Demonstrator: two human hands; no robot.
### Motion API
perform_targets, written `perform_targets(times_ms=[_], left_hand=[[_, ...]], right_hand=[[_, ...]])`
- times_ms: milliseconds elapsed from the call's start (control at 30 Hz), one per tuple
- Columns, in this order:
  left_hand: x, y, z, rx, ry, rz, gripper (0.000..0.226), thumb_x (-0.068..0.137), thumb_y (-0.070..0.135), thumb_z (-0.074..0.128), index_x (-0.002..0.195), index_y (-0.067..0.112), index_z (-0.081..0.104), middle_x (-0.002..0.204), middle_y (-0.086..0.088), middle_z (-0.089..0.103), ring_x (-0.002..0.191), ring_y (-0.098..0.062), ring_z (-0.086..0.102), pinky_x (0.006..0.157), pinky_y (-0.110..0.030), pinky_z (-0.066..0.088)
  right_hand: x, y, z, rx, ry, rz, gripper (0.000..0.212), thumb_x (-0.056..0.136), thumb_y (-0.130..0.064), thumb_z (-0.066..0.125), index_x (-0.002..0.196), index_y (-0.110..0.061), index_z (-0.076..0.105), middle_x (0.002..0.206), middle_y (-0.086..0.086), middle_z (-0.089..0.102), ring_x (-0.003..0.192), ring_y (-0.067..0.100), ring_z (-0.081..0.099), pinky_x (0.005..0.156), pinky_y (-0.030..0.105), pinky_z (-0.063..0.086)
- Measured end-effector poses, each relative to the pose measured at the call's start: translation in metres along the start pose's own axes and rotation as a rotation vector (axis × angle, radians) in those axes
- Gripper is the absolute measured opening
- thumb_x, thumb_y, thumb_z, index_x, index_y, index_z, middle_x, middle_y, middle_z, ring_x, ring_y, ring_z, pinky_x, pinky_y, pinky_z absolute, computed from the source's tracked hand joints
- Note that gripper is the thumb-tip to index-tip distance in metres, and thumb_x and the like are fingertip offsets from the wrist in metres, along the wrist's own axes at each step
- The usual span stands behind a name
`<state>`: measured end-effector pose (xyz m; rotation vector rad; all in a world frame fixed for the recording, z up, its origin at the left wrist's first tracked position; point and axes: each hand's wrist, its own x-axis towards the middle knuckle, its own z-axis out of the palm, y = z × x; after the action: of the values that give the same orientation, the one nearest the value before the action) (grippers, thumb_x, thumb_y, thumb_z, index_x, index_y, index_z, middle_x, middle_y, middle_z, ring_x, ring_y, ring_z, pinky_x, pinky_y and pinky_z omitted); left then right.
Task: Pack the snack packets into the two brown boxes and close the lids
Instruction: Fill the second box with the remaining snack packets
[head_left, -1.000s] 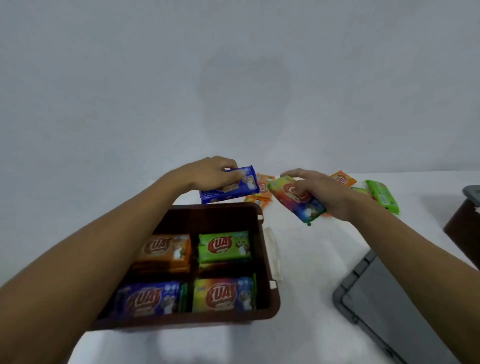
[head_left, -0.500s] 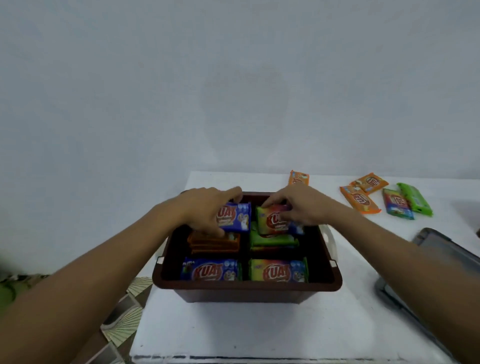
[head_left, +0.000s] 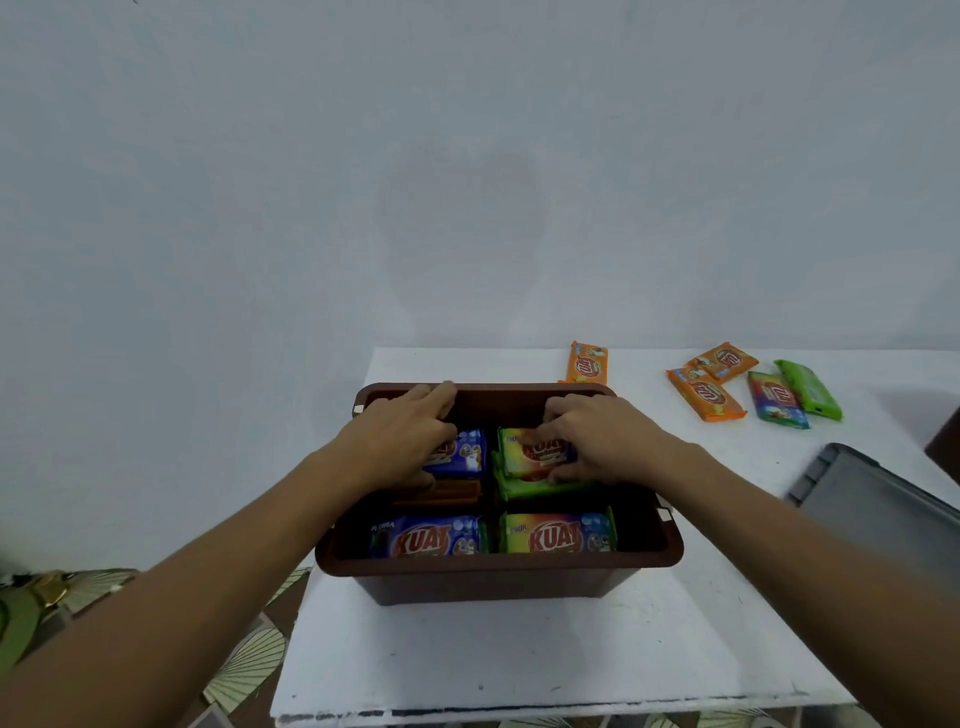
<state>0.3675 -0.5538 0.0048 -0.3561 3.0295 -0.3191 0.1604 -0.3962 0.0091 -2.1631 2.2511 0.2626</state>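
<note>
Here: left hand (head_left: 402, 441) flat on glossy blue packet (head_left: 466, 455); right hand (head_left: 602, 441) pinches rainbow packet (head_left: 523, 460).

"KUAT" on the front blue packet (head_left: 428, 538), the front yellow-green packet (head_left: 557, 535) and the rear yellow-green packet (head_left: 515, 457).

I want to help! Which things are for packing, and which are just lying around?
For packing: brown box, blue packet, rainbow packet, loose packets, grey lid, left hand, right hand.
Just lying about: patterned floor, white wall.
</note>
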Motion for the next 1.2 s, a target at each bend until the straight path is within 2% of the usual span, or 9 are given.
perform_targets(times_ms=[133, 267, 433, 567, 633, 733, 900, 1100, 1200], left_hand=[[0.001, 0.001, 0.0, -0.008, -0.016, -0.013, 0.061, 0.081, 0.048, 0.068, 0.131, 0.019, 0.051, 0.124, 0.001, 0.042, 0.104, -0.017, 0.052, 0.07, -0.031, 0.049], [0.002, 0.002, 0.001, -0.019, -0.017, -0.014, 0.062, 0.081, 0.049, 0.067, 0.133, 0.021, 0.047, 0.123, 0.004, 0.047, 0.103, -0.015, 0.053, 0.072, -0.029, 0.047], [0.003, 0.001, 0.001, -0.037, -0.031, -0.028, 0.062, 0.08, 0.05, 0.067, 0.132, 0.022, 0.046, 0.121, 0.005, 0.049, 0.104, -0.015, 0.054, 0.075, -0.031, 0.049], [0.004, 0.002, -0.002, -0.045, -0.04, -0.054, 0.062, 0.08, 0.049, 0.068, 0.132, 0.023, 0.048, 0.12, 0.006, 0.05, 0.105, -0.016, 0.054, 0.073, -0.03, 0.045], [0.004, 0.002, -0.003, -0.052, -0.042, -0.062, 0.061, 0.08, 0.049, 0.069, 0.131, 0.023, 0.049, 0.119, 0.006, 0.05, 0.104, -0.015, 0.055, 0.071, -0.029, 0.043], [0.003, 0.003, -0.003, -0.053, -0.038, -0.065, 0.06, 0.079, 0.049, 0.069, 0.13, 0.023, 0.049, 0.118, 0.006, 0.05, 0.102, -0.015, 0.055, 0.068, -0.028, 0.039], [0.002, 0.002, -0.003, -0.048, -0.029, -0.065, 0.062, 0.079, 0.051, 0.068, 0.132, 0.024, 0.048, 0.119, 0.007, 0.05, 0.104, -0.016, 0.056, 0.071, -0.03, 0.043], [-0.001, 0.0, -0.002, -0.042, -0.027, -0.083, 0.064, 0.079, 0.052, 0.068, 0.133, 0.025, 0.047, 0.12, 0.006, 0.051, 0.105, -0.016, 0.056, 0.073, -0.03, 0.044], [0.0, -0.001, -0.002, -0.03, -0.022, -0.083, 0.065, 0.078, 0.052, 0.068, 0.133, 0.025, 0.047, 0.12, 0.006, 0.051, 0.105, -0.015, 0.056, 0.075, -0.03, 0.045]], right_hand=[[0.0, 0.0, 0.0, -0.021, -0.013, -0.003, 0.067, 0.078, -0.059, 0.067, 0.139, -0.04, 0.045, 0.124, -0.007, 0.049, 0.111, 0.014, 0.049, 0.085, 0.034, 0.048], [0.002, -0.005, 0.002, -0.122, -0.011, -0.004, 0.081, 0.069, -0.066, 0.071, 0.136, -0.031, 0.043, 0.123, -0.003, 0.049, 0.107, 0.019, 0.052, 0.082, 0.04, 0.051], [0.001, -0.011, 0.003, -0.14, 0.031, 0.044, 0.064, 0.075, -0.063, 0.063, 0.125, -0.024, 0.054, 0.108, -0.002, 0.056, 0.092, 0.019, 0.058, 0.073, 0.036, 0.051], [0.0, -0.008, 0.002, -0.145, 0.049, 0.031, 0.057, 0.08, -0.056, 0.064, 0.126, -0.023, 0.055, 0.11, -0.001, 0.058, 0.097, 0.018, 0.059, 0.068, 0.032, 0.047], [0.0, -0.008, 0.003, -0.166, 0.051, -0.044, 0.063, 0.081, -0.05, 0.068, 0.135, -0.026, 0.045, 0.119, 0.001, 0.052, 0.102, 0.019, 0.056, 0.07, 0.035, 0.051], [0.003, -0.01, 0.006, -0.235, 0.003, -0.196, 0.074, 0.085, -0.042, 0.065, 0.146, -0.042, 0.022, 0.124, 0.002, 0.04, 0.102, 0.019, 0.048, 0.07, 0.037, 0.051], [0.006, -0.01, 0.007, -0.194, -0.04, -0.178, 0.066, 0.084, -0.046, 0.065, 0.141, -0.042, 0.031, 0.127, 0.004, 0.038, 0.107, 0.02, 0.046, 0.071, 0.037, 0.052], [0.012, -0.011, 0.01, -0.191, -0.062, -0.164, 0.073, 0.079, -0.047, 0.07, 0.139, -0.042, 0.029, 0.131, 0.005, 0.037, 0.11, 0.022, 0.047, 0.07, 0.038, 0.052], [0.009, -0.008, 0.013, -0.169, -0.046, -0.155, 0.072, 0.081, -0.045, 0.069, 0.14, -0.042, 0.029, 0.128, 0.003, 0.037, 0.109, 0.02, 0.046, 0.065, 0.033, 0.048]])
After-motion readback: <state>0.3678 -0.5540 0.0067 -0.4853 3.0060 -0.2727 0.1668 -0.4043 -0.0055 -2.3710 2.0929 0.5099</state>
